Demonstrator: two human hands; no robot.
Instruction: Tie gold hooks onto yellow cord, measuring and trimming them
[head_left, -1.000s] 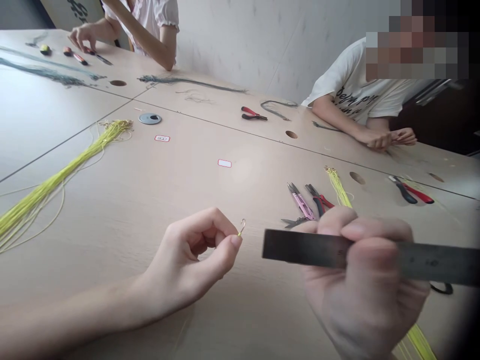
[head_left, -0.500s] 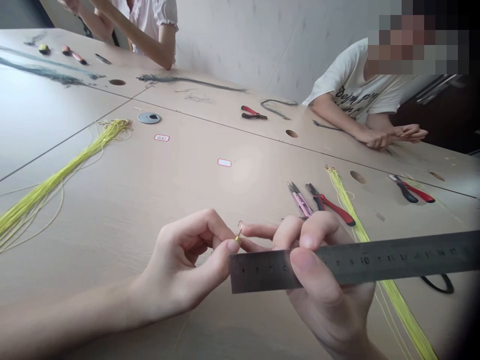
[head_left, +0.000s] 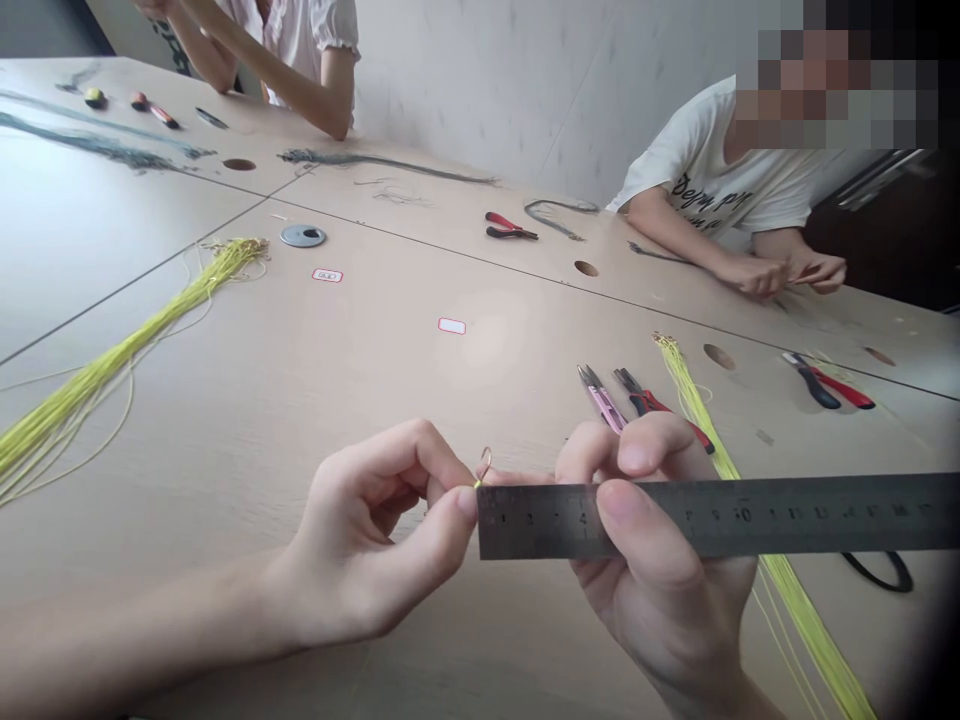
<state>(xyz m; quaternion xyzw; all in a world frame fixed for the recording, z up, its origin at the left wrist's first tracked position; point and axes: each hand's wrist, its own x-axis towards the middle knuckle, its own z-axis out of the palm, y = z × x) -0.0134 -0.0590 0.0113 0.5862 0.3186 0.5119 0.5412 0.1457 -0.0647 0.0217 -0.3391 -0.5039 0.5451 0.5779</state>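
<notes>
My left hand (head_left: pixel 382 520) pinches the end of a thin yellow cord with a small gold hook (head_left: pixel 484 464) between thumb and forefinger. My right hand (head_left: pixel 660 560) grips a steel ruler (head_left: pixel 750 515) held level, its left end right beside the hook. Both hands hover just above the wooden table (head_left: pixel 300 390). Behind my right hand lie pink snips (head_left: pixel 600 397) and red-handled pliers (head_left: pixel 660 408).
A bundle of yellow cords (head_left: pixel 105 370) lies at the left, another yellow bundle (head_left: pixel 750 500) runs under the ruler at the right. More pliers (head_left: pixel 829 380), (head_left: pixel 510 227) lie further back. Two other people sit at the far side, their hands (head_left: pixel 780 272) on the table.
My right hand brought the ruler leftwards and down until its end met the hook in my left hand, then shifted it slightly right. My left hand stayed in place.
</notes>
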